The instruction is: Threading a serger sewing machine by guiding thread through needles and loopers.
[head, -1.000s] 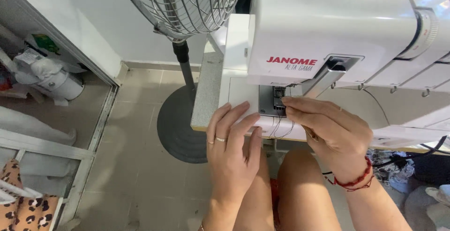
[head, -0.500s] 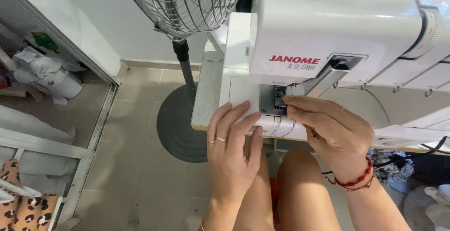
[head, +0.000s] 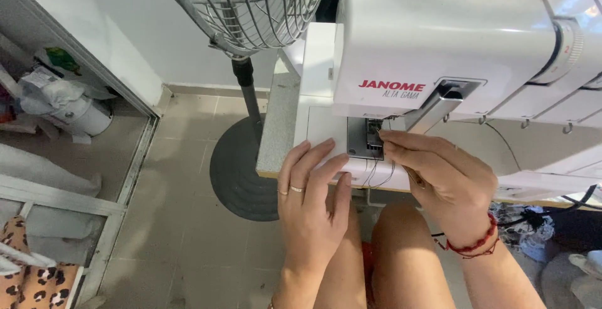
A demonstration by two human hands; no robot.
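Note:
A white sewing machine [head: 451, 39] stands on a table edge in front of me. My left hand [head: 311, 202] lies flat on the machine's bed, fingers spread, a ring on one finger, just left of the metal needle plate [head: 364, 139]. My right hand [head: 442, 180], with a red bead bracelet at the wrist, reaches to the presser foot, its fingertips pinched on thin threads [head: 376, 170] that hang over the bed's front edge. The needle itself is partly hidden by my fingers.
A standing fan [head: 251, 1] with a round dark base [head: 241, 171] stands on the tiled floor to the left of the machine. A white shelf [head: 56, 196] with bags and leopard-print cloth is at far left. My bare knees are below the table.
Both hands stay at the needle area; my right fingertips have shifted slightly at the presser foot. The view has barely moved.

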